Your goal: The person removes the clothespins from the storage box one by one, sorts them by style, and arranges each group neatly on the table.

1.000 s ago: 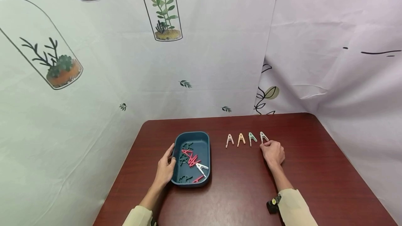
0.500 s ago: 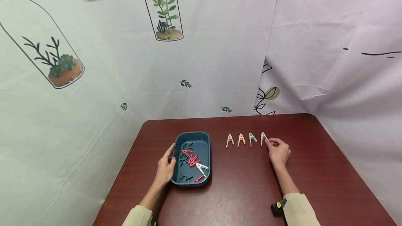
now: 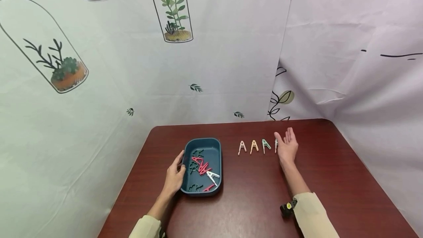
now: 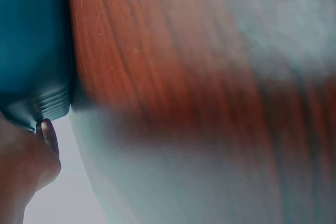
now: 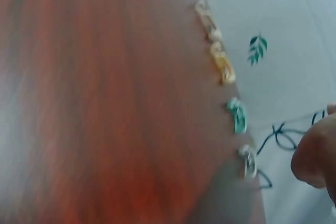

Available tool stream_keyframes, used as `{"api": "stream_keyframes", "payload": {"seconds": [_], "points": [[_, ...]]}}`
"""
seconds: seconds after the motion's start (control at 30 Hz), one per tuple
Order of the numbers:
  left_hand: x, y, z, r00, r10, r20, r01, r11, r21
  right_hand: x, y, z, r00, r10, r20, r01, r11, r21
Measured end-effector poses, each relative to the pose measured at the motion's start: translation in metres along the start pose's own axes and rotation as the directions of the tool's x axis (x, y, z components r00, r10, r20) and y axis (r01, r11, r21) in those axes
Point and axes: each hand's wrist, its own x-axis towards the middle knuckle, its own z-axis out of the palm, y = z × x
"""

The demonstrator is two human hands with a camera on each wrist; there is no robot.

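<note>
My left hand [image 3: 174, 173] holds the left side of a dark blue tray [image 3: 216, 144], thumb at the rim. Its thumb and the tray's outer wall [image 4: 31, 35] show in the left wrist view. Lying in the tray are several red clothespins [image 3: 203, 169], a white clothespin [image 3: 212, 177] and dark green clips [image 3: 195, 187]. Along the far side of the table stand in a row a pale pink clothespin [image 3: 242, 147], a yellow one [image 3: 254, 147], a green one [image 3: 266, 145] and a white one [image 3: 276, 145]. My right hand [image 3: 287, 148], fingers straight, partly covers the white one.
The reddish-brown table [image 3: 251, 201] ends just behind the row of clothespins. A white cloth wall [image 3: 211, 65] with printed plants rises behind it. A dark wrist camera [image 3: 286, 210] sits at my right cuff.
My right hand has let go of the last white clothespin, which now stands straighter in the row, and its fingers have spread upward. My left hand and the tray stay put.
</note>
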Motion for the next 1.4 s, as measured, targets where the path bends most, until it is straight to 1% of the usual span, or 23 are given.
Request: {"api": "stream_keyframes", "payload": {"seconds": [0.1, 0.2, 0.27, 0.37, 0.47, 0.53, 0.63, 0.8, 0.97, 1.0, 1.13, 1.2, 1.27, 1.33, 1.4], "points": [[0.000, 0.000, 0.000, 1.000, 0.000, -0.003, 0.000, 1.000, 0.003, -0.002, -0.004, 0.017, 0.995, 0.059, 0.083, -0.067, 0.993, 0.096], [0.000, -0.001, 0.000, 1.000, 0.004, -0.006, -0.004, 1.000, 0.003, -0.008, -0.006, 0.037, 0.978, 0.115, 0.171, -0.141, 0.979, 0.147], [-0.001, -0.001, 0.001, 1.000, 0.012, -0.010, -0.012, 1.000, 0.003, -0.013, -0.005, 0.050, 0.961, 0.156, 0.230, -0.197, 0.966, 0.166], [-0.002, -0.002, 0.001, 0.999, 0.032, -0.018, -0.032, 0.999, 0.007, -0.025, -0.005, 0.071, 0.926, 0.218, 0.309, -0.284, 0.940, 0.188], [-0.002, -0.003, 0.002, 0.999, 0.033, -0.020, -0.033, 0.999, 0.007, -0.044, -0.005, 0.089, 0.892, 0.262, 0.368, -0.346, 0.920, 0.185], [-0.001, -0.002, 0.002, 1.000, 0.021, -0.017, -0.021, 1.000, 0.002, -0.059, -0.005, 0.099, 0.876, 0.275, 0.397, -0.368, 0.912, 0.180], [-0.001, -0.001, 0.002, 1.000, 0.003, -0.013, -0.003, 1.000, -0.006, -0.082, -0.004, 0.110, 0.864, 0.279, 0.419, -0.373, 0.914, 0.161], [0.000, -0.001, 0.002, 1.000, 0.010, -0.011, -0.010, 1.000, -0.003, -0.121, -0.004, 0.123, 0.864, 0.258, 0.433, -0.342, 0.931, 0.128], [0.001, -0.001, 0.001, 1.000, 0.017, -0.013, -0.017, 1.000, -0.004, -0.156, -0.010, 0.132, 0.848, 0.252, 0.467, -0.312, 0.948, 0.056], [0.001, -0.001, 0.001, 1.000, 0.016, -0.014, -0.016, 1.000, -0.005, -0.162, -0.012, 0.133, 0.847, 0.253, 0.468, -0.307, 0.951, 0.041], [0.000, -0.001, 0.001, 1.000, 0.009, -0.005, -0.009, 1.000, -0.006, -0.182, -0.021, 0.138, 0.857, 0.229, 0.462, -0.261, 0.965, 0.007], [0.000, -0.001, 0.001, 1.000, 0.006, -0.002, -0.006, 1.000, -0.007, -0.189, -0.025, 0.140, 0.856, 0.227, 0.464, -0.249, 0.968, -0.015], [-0.001, -0.001, 0.000, 1.000, 0.006, -0.005, -0.006, 1.000, -0.006, -0.196, -0.028, 0.143, 0.841, 0.253, 0.477, -0.263, 0.964, -0.048], [0.000, -0.001, 0.000, 1.000, 0.011, -0.008, -0.011, 1.000, -0.002, -0.202, -0.030, 0.146, 0.818, 0.295, 0.494, -0.293, 0.953, -0.084], [0.000, -0.002, 0.000, 1.000, 0.016, -0.011, -0.016, 1.000, -0.001, -0.207, -0.030, 0.150, 0.800, 0.341, 0.493, -0.324, 0.938, -0.122]]}}
